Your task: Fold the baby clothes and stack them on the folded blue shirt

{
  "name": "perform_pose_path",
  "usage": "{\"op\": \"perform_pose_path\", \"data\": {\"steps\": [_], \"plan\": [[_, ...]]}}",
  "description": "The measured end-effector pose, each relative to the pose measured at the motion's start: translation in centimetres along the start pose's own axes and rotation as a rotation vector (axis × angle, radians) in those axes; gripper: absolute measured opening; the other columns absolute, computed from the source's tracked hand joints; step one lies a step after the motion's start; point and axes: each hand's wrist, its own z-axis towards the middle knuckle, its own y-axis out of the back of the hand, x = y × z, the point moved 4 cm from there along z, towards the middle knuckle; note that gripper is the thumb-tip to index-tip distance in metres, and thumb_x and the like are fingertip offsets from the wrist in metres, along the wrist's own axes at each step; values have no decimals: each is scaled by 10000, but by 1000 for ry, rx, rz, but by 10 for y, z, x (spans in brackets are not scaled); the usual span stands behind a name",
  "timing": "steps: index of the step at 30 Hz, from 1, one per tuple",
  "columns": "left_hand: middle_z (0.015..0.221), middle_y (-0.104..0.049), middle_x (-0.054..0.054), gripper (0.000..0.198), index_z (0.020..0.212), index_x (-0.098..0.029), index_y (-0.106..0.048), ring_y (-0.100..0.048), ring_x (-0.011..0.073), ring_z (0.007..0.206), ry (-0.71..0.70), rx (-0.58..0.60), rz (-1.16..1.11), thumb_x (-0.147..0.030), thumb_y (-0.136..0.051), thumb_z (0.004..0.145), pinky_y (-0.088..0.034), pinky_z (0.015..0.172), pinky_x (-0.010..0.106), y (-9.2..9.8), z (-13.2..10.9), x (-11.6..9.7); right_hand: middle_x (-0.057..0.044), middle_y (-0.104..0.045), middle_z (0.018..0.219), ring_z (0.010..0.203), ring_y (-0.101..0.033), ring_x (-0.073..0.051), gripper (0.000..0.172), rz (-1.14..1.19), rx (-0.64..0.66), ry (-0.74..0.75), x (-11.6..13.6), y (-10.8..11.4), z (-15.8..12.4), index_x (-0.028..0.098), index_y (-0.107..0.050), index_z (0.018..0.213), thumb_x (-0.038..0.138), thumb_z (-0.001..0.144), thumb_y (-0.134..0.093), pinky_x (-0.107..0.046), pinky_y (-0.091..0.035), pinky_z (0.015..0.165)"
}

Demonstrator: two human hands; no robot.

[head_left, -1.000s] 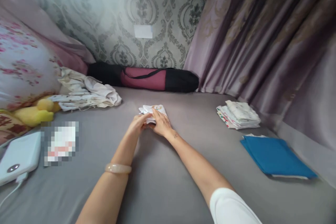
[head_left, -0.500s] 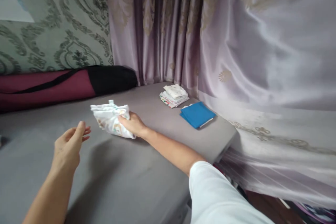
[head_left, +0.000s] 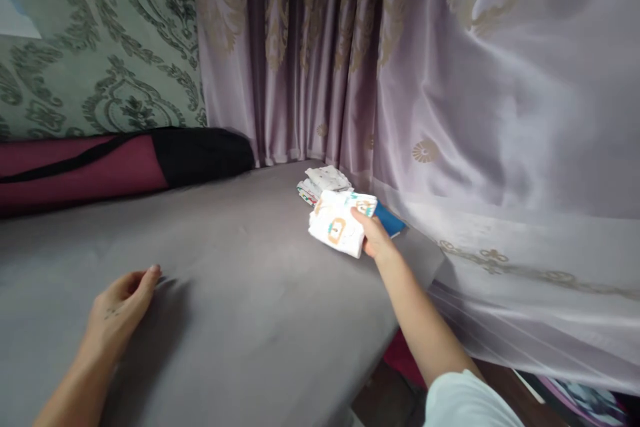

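Observation:
My right hand (head_left: 373, 232) grips a folded white printed cloth (head_left: 336, 223) by its right side, thumb on top and fingers underneath. Orange and teal figures are printed on the cloth. It is held in front of a small stack of folded white cloths (head_left: 327, 178) and a folded blue cloth (head_left: 389, 219), and partly hides both. At the left, my left hand (head_left: 123, 300) hovers low over the grey bed surface (head_left: 225, 307), loosely curled with nothing visible in it.
A long maroon and black bag (head_left: 125, 163) lies along the patterned wall at the back left. Shiny lilac curtains (head_left: 320, 67) hang behind the corner and down the right side. The surface's right edge ends near my right forearm, with dark items below.
My right hand has carried the folded white cloth from the middle to the right, towards the stack and the blue cloth. My left hand has lowered slightly, its fingers more curled.

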Motion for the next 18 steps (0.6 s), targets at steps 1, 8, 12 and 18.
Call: {"op": "perform_pose_path", "data": {"steps": [1,8,12,18], "plan": [[894,-688,106,590,936,-168,-640,-626,283,917,-2,4,2,-648,-385,707,-426,733,306,0,0,0,-99,-757,818,806,-729,-263,133,23,-27,18,7,9,6,129,-676,935,125,809,-632,-443,-572,839],[900,-701,113,586,926,-162,-646,-629,280,903,-12,5,15,-629,-377,696,-431,724,302,2,-6,-6,-94,-747,986,939,-704,-253,236,182,-45,98,34,58,55,156,-639,1080,220,873,-547,-484,-545,899],[826,-698,92,573,906,-167,-651,-633,273,858,-51,1,32,-631,-383,702,-434,698,297,2,-8,-6,-106,-744,926,931,-700,-250,216,89,-211,46,17,91,77,151,-635,1039,181,848,-538,-465,-558,872],[735,-693,76,558,848,-184,-645,-647,287,767,-113,-18,58,-664,-412,682,-445,644,315,-1,0,2,-133,-724,977,929,-690,-229,221,-111,-337,153,11,109,83,135,-614,949,60,752,-545,-398,-570,840]]}}
